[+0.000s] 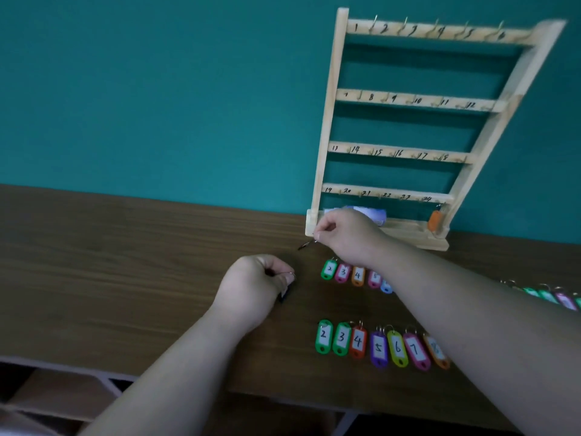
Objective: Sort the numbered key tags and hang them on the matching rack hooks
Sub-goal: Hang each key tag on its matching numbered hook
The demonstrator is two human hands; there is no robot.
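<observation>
A wooden rack point(405, 99) with numbered hooks 1 to 24 stands against the teal wall. An orange tag point(435, 220) hangs under hook 24. Two rows of coloured numbered key tags lie on the table: a near row point(379, 344) and a far row point(356, 273), partly hidden by my right forearm. My left hand point(256, 287) pinches a metal ring with a dark blue tag point(284, 295) hanging below its fingers. My right hand point(341, 236) pinches a small key ring point(305, 245) just in front of the rack's left foot.
The brown wooden table point(125, 262) runs along the wall. More tags point(548, 295) lie in a line at the far right. A white and blue object point(371, 214) sits on the rack's base. Shelving shows below the table's front edge.
</observation>
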